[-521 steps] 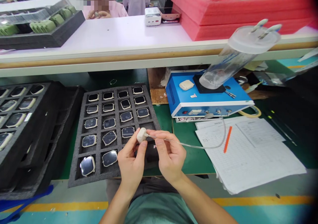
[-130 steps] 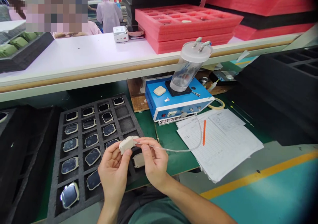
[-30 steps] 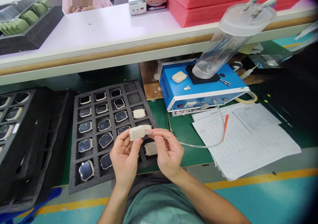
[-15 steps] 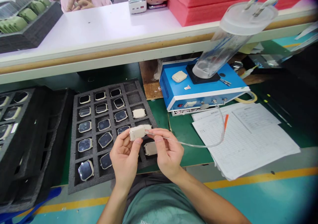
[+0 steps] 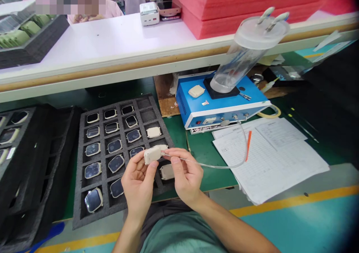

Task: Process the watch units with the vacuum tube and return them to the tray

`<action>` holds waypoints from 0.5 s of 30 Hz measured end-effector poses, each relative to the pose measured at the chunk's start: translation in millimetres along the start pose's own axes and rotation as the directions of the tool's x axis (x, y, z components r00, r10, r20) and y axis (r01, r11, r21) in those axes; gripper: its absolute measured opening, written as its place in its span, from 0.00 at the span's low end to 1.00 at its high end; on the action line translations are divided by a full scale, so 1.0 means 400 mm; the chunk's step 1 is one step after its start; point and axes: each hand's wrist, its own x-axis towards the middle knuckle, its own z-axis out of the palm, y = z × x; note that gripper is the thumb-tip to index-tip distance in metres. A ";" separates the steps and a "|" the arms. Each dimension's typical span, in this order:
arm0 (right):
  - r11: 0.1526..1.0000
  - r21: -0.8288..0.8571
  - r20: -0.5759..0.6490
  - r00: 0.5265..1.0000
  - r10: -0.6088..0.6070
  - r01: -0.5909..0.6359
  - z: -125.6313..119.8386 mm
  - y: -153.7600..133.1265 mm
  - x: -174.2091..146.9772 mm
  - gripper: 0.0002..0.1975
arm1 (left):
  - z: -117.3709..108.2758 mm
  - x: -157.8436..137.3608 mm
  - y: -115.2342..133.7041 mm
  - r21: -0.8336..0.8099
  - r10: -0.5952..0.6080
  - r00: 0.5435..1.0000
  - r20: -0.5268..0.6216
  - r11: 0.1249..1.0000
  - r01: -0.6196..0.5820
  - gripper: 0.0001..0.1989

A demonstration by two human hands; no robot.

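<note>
My left hand grips a beige smartwatch case by its edges, between thumb and fingers. In my right hand, the end of a thin clear tube is pinched, its tip meeting the right side of the case. The tube curves back to the front of a blue box. Beneath my hands lies a grey foam tray with several watches in its pockets, most with dark screens up. A watch at the tray's right shows its beige back.
Papers with an orange strip lie right of the tray. On the blue box stand a tilted clear cylinder and another beige case. A white shelf crosses behind. More foam trays sit left. A person is opposite.
The view has shifted slightly, so the shelf and box sit lower and further left in frame. My hands keep their hold on the watch case and tube.
</note>
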 end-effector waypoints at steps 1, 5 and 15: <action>1.000 -0.006 0.000 1.000 -0.001 0.001 0.000 0.001 0.001 0.09 | 0.000 0.000 0.000 0.007 -0.002 1.000 -0.001 1.000 0.002 0.20; 1.000 -0.013 0.008 1.000 -0.016 0.016 0.001 0.004 0.008 0.10 | -0.003 0.004 -0.002 0.038 -0.007 1.000 -0.018 0.999 0.008 0.21; 1.000 -0.010 0.018 0.999 -0.028 0.028 0.004 0.004 0.016 0.10 | -0.006 0.011 -0.007 0.044 -0.012 0.999 -0.030 0.999 0.013 0.22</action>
